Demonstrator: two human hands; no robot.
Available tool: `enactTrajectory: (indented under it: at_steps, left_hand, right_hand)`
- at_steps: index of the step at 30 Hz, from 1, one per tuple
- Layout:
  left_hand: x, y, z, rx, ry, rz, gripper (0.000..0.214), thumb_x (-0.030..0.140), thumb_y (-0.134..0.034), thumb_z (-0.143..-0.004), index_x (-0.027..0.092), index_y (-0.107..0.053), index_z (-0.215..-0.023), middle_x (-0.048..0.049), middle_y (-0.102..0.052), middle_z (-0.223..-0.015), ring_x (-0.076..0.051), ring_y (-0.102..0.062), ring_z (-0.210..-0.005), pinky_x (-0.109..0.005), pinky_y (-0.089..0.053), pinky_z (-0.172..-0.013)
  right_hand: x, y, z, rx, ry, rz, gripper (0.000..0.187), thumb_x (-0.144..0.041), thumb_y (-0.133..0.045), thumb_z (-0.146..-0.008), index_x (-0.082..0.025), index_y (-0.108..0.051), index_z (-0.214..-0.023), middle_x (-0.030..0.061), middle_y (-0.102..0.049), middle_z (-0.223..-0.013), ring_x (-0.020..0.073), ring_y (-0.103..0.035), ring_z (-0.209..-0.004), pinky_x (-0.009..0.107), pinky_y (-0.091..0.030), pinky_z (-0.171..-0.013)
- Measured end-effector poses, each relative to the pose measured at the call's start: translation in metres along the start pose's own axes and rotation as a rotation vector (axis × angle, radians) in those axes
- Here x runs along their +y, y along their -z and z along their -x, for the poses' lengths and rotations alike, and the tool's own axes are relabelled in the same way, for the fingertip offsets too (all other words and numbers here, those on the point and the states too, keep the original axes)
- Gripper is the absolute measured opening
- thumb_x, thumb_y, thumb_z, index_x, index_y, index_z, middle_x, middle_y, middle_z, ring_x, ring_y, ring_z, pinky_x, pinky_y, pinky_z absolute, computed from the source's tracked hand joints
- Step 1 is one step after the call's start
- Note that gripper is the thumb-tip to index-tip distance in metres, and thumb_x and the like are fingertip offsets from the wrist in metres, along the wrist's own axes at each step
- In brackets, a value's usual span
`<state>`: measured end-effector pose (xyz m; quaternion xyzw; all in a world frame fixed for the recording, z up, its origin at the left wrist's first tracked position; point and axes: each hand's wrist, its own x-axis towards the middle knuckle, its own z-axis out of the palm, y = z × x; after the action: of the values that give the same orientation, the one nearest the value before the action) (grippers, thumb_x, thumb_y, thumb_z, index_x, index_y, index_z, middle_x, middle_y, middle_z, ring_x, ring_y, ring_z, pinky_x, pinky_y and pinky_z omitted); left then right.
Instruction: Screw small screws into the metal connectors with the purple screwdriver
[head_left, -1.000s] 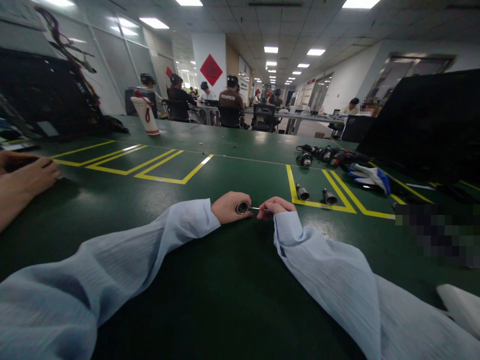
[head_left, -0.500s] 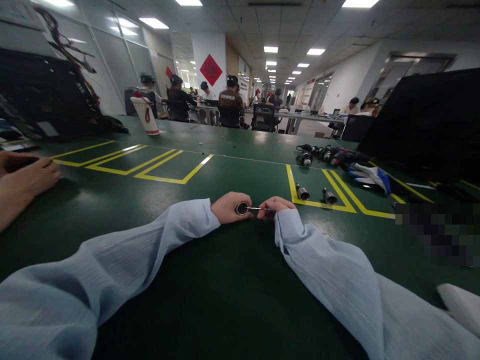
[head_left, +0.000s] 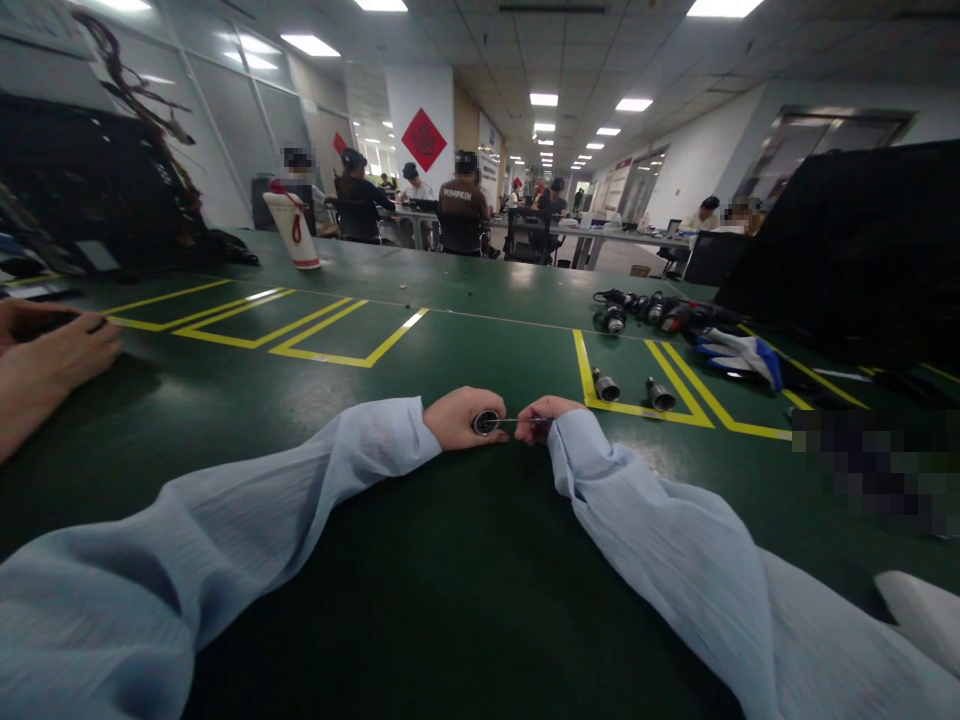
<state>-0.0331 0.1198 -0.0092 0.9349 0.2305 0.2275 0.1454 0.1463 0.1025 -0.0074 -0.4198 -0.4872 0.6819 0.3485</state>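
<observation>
My left hand is closed around a round metal connector, its open dark end facing me. Fingers of my right hand are pinched on a thin-shafted screwdriver; its shaft runs left to the connector's rim. The handle is mostly hidden in my fingers, and I cannot tell exactly where the tip sits. Right of my hands, two similar metal connectors lie near a yellow tape line.
Yellow tape marks areas on the green table. Connectors with cables and a blue-white glove lie at right. A paper cup stands at back left. Another person's hand holds a dark thing at far left.
My right hand has turned slightly on the screwdriver, its fingers curled a little differently. The connector stays in my left hand in nearly the same place.
</observation>
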Motion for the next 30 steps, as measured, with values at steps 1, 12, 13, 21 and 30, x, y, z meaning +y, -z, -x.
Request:
enactTrajectory:
  at_steps: [1, 12, 13, 21, 30]
  left_hand:
    - [0.0, 0.0, 0.0, 0.002, -0.004, 0.006, 0.02, 0.032, -0.057, -0.071, 0.013, -0.052, -0.066, 0.0013, -0.051, -0.06, -0.008, -0.047, -0.055, -0.019, -0.035, -0.051]
    - [-0.001, -0.001, 0.001, 0.001, 0.014, -0.04, 0.022, 0.034, -0.057, -0.071, 0.013, -0.051, -0.068, 0.0017, -0.05, -0.06, -0.008, -0.046, -0.053, -0.019, -0.035, -0.05]
    - [-0.001, -0.001, 0.001, -0.002, 0.008, -0.042, 0.023, 0.035, -0.057, -0.071, 0.013, -0.051, -0.068, 0.0015, -0.05, -0.06, -0.008, -0.046, -0.054, -0.019, -0.035, -0.05]
    - [0.002, 0.0, 0.001, -0.04, -0.004, -0.009, 0.028, 0.039, -0.06, -0.068, 0.013, -0.051, -0.067, 0.0018, -0.05, -0.058, -0.008, -0.046, -0.052, -0.018, -0.035, -0.048]
    - [0.0, 0.0, 0.0, 0.01, 0.015, 0.131, 0.027, 0.037, -0.062, -0.067, 0.012, -0.05, -0.065, 0.0021, -0.048, -0.059, -0.008, -0.046, -0.053, -0.018, -0.036, -0.049]
  right_hand:
    - [0.0, 0.0, -0.001, 0.005, 0.008, -0.006, 0.016, -0.011, -0.049, -0.055, -0.014, -0.057, -0.042, 0.0035, -0.059, -0.038, 0.0109, -0.05, -0.034, 0.023, -0.039, -0.041]
    - [0.009, -0.018, 0.033, 0.29, 0.478, 0.074, 0.013, -0.022, -0.052, -0.061, -0.016, -0.061, -0.054, -0.0006, -0.062, -0.045, 0.0112, -0.054, -0.046, 0.023, -0.043, -0.049]
    - [0.008, -0.017, 0.032, 0.273, 0.469, 0.088, 0.013, -0.022, -0.052, -0.06, -0.016, -0.061, -0.053, -0.0007, -0.062, -0.045, 0.0113, -0.054, -0.045, 0.023, -0.043, -0.049]
    - [-0.008, 0.002, 0.004, 0.076, -0.024, 0.064, 0.02, -0.006, -0.045, -0.054, -0.015, -0.054, -0.039, 0.0014, -0.057, -0.035, 0.0123, -0.05, -0.034, 0.024, -0.039, -0.043]
    - [-0.005, -0.002, 0.011, 0.051, 0.072, 0.0, 0.016, -0.011, -0.049, -0.058, -0.014, -0.057, -0.045, 0.002, -0.061, -0.042, 0.0119, -0.053, -0.038, 0.024, -0.042, -0.046]
